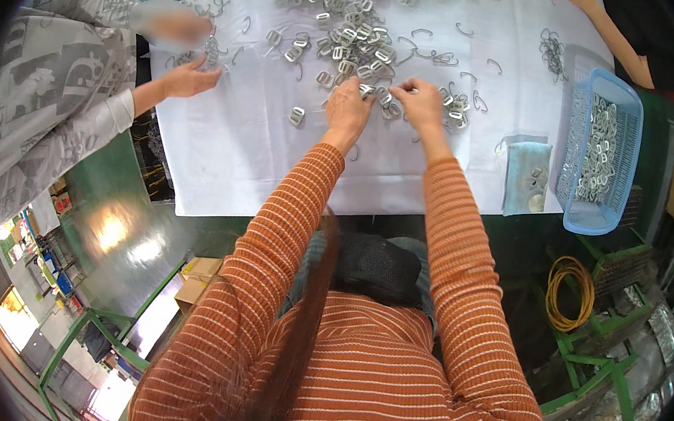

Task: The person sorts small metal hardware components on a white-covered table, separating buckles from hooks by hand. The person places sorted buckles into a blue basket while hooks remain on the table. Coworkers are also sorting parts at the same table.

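silver buckle (366, 91), pinched at the fingertips of my left hand (348, 108); my right hand (419, 103) is curled just beside it, and i cannot tell whether it grips anything. past them, a heap of buckles (358, 34) covers the white-clothed counter (247, 137), with bent hooks (444, 58) on its right. another person's hands (191, 80) are at left; a blue basket (595, 222) stands far right.

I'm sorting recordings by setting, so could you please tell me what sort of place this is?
Most likely a workshop or small factory: metal buckles heaped on a white-covered table, a blue basket of metal parts, and green metal frames nearby.
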`<state>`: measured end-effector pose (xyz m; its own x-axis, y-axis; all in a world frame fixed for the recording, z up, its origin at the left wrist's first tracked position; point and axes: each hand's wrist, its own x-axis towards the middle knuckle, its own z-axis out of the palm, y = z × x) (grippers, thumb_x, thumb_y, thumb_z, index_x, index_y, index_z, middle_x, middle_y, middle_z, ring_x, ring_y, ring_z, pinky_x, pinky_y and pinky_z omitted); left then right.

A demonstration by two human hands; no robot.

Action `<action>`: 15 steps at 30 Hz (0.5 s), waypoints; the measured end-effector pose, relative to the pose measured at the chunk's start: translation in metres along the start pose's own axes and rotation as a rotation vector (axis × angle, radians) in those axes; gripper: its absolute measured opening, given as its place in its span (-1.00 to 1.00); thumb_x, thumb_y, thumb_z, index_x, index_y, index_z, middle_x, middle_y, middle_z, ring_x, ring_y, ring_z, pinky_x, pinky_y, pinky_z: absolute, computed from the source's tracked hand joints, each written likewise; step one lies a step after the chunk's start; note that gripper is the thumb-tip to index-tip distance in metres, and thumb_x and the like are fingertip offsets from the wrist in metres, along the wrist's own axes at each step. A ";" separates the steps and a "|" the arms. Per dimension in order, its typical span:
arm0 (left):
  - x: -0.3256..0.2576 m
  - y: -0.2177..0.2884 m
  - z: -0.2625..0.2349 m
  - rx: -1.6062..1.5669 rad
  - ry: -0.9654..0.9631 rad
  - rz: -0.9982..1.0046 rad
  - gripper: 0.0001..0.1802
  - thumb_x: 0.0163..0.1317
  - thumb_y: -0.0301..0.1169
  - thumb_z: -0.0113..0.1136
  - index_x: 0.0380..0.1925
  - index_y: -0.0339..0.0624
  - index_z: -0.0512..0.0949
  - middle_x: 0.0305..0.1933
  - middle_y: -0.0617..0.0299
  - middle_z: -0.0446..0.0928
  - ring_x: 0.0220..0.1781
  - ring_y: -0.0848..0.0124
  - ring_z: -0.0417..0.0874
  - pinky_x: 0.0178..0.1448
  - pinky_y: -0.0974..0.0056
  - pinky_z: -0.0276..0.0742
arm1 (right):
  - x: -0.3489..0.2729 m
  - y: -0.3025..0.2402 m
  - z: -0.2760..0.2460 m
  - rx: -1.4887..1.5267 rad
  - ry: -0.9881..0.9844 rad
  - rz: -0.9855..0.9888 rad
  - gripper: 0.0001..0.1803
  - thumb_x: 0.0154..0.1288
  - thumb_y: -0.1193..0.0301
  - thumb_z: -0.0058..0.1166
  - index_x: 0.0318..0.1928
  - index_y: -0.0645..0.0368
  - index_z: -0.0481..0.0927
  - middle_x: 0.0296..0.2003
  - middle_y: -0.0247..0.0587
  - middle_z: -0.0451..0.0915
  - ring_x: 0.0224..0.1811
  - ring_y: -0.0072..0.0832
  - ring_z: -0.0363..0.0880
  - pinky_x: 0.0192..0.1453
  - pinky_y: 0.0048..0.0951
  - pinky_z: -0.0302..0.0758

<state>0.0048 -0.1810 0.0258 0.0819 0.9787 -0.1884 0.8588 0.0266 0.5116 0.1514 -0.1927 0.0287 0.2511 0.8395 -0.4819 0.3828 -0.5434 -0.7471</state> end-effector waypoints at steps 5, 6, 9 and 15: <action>0.000 -0.031 -0.020 -0.606 -0.368 -0.123 -0.77 0.06 -0.36 0.25 -0.31 -0.19 0.48 -0.30 0.16 0.55 -0.25 0.27 0.58 -0.38 0.27 0.44 | -0.021 0.026 -0.030 0.000 0.059 -0.103 -0.67 -0.01 0.15 0.25 -0.41 0.18 0.63 -0.53 -0.18 0.62 -0.50 -0.42 0.59 -0.36 -0.41 0.47; -0.003 -0.042 -0.038 -0.899 -0.529 -0.206 -0.79 0.09 -0.36 0.23 -0.30 -0.18 0.48 -0.29 0.18 0.54 -0.25 0.31 0.57 -0.40 0.31 0.44 | -0.023 0.023 -0.024 -0.168 0.073 -0.066 -0.65 -0.01 0.10 0.24 -0.44 0.15 0.63 -0.50 -0.15 0.63 -0.41 -0.33 0.61 -0.31 -0.33 0.49; -0.018 -0.074 -0.082 -1.424 -0.673 -0.257 -0.81 0.15 -0.36 0.19 -0.27 -0.15 0.46 -0.26 0.24 0.52 -0.35 0.44 0.51 -0.45 0.47 0.38 | -0.025 -0.007 0.006 -0.492 0.155 -0.063 -0.64 -0.01 0.07 0.23 -0.38 0.11 0.62 -0.43 -0.12 0.64 -0.32 -0.24 0.61 -0.26 -0.26 0.49; -0.016 -0.085 -0.086 -1.233 -0.385 -0.421 -0.76 0.17 -0.27 0.19 -0.25 -0.17 0.48 -0.31 0.29 0.51 -0.35 0.50 0.51 -0.47 0.50 0.37 | -0.010 -0.003 0.001 0.210 -0.280 0.098 -0.70 0.08 0.15 0.19 -0.32 0.11 0.56 -0.41 -0.24 0.62 -0.36 -0.41 0.61 -0.40 -0.41 0.47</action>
<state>-0.1131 -0.1813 0.0569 0.2372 0.7381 -0.6316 -0.1365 0.6690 0.7306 0.1463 -0.1995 0.0356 0.0136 0.7675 -0.6409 0.1704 -0.6334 -0.7548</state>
